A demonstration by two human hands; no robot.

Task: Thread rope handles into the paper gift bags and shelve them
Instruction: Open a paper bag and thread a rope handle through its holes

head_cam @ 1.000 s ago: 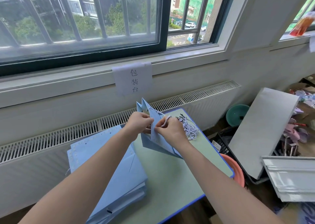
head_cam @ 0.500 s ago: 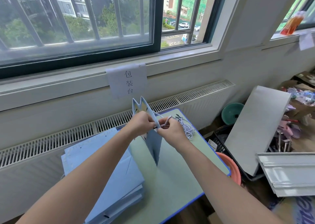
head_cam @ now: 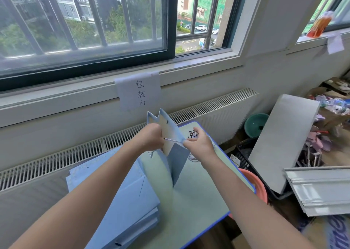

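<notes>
- The rope [head_cam: 174, 140] runs taut and near level between the two hands, across the upper panel of the gift bag [head_cam: 171, 135]; the left hand [head_cam: 151, 139] pinches one end, the right hand [head_cam: 197, 144] the other (each grip pressed together on it)
- Judged next: a pull toward the left hand
- The bag, pale blue and half folded, stands on the counter [head_cam: 198, 201] beside a stack of flat bags [head_cam: 117, 195]; spare ropes [head_cam: 193, 134] lie behind the right hand
</notes>
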